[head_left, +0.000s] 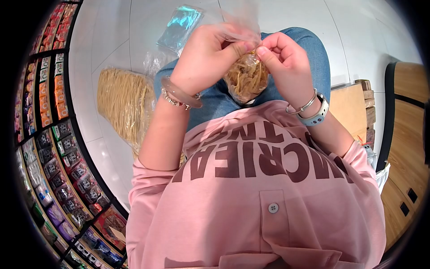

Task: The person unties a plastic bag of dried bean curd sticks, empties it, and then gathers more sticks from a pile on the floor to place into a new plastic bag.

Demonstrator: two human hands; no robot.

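Note:
A clear plastic bag [247, 79] of yellowish-brown dried strips hangs between my knees, its filled part rounded below my fingers. My left hand [204, 56] is closed at the gathered neck of the bag, with thumb and fingers pressed together. Opposite it, my right hand [284, 58] pinches the same neck between thumb and forefinger, its other fingers curled. The loose upper plastic rises above both hands and looks blurred. A small yellowish bit shows at the neck between the thumbs.
On the floor at left lies a large plastic-wrapped bundle of thin tan sticks [123, 101]. A stack of shiny clear bags [180, 28] lies ahead. Shelves of packaged goods [67, 179] line the left; a wooden board [345, 110] and a wooden cabinet [410, 148] are at right.

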